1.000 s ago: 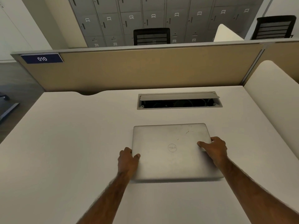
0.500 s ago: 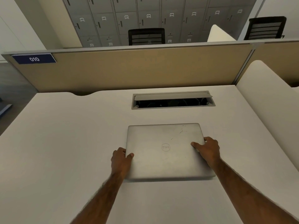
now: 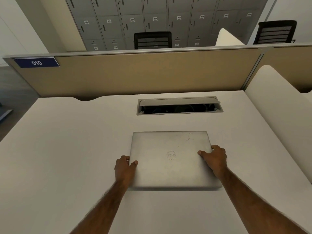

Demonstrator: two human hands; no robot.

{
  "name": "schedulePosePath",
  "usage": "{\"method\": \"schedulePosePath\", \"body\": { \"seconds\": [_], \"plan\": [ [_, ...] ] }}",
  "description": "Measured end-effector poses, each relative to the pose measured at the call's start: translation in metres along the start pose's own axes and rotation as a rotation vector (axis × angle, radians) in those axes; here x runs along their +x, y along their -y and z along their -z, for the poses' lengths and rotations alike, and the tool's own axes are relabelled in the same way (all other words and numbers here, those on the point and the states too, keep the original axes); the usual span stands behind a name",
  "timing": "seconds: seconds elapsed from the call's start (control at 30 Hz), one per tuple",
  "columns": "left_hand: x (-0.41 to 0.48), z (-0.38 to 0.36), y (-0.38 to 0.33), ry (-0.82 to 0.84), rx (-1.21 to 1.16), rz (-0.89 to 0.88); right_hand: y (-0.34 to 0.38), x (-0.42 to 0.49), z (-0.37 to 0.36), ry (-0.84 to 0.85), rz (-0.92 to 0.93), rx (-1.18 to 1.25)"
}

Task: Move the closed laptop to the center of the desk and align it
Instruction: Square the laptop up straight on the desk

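Observation:
A closed silver laptop (image 3: 168, 159) lies flat on the white desk (image 3: 67, 149), a little right of the desk's middle and just in front of the cable slot. Its edges run roughly parallel to the desk's back edge. My left hand (image 3: 124, 168) grips the laptop's left edge, thumb on the lid. My right hand (image 3: 214, 157) grips the right edge, thumb on top and fingers wrapped around the side.
An open cable slot (image 3: 179, 106) with a raised flap sits behind the laptop. A tan partition (image 3: 143, 73) with a blue "010" sign (image 3: 36, 62) backs the desk. A white rounded divider (image 3: 278, 102) bounds the right side. Grey lockers and black chairs stand beyond.
The laptop with both hands on it has shifted slightly left relative to the cable slot. The grip of both hands is unchanged.

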State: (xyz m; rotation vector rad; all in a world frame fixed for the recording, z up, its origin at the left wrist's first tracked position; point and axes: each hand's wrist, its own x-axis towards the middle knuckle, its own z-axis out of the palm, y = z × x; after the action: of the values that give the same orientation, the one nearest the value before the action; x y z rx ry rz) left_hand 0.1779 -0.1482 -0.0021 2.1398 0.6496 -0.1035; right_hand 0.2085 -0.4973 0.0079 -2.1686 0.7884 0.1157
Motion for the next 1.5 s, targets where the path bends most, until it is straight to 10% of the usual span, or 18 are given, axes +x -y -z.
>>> {"method": "schedulePosePath", "body": {
  "seconds": [0.93,1.5],
  "plan": [
    [-0.01,0.0,0.0,-0.002,0.04,-0.028,0.008,-0.006,0.004,0.024,-0.003,-0.068],
    [-0.031,0.001,0.005,0.002,0.364,-0.211,-0.011,-0.043,0.0,-0.068,0.307,-0.49]
  ]
}}
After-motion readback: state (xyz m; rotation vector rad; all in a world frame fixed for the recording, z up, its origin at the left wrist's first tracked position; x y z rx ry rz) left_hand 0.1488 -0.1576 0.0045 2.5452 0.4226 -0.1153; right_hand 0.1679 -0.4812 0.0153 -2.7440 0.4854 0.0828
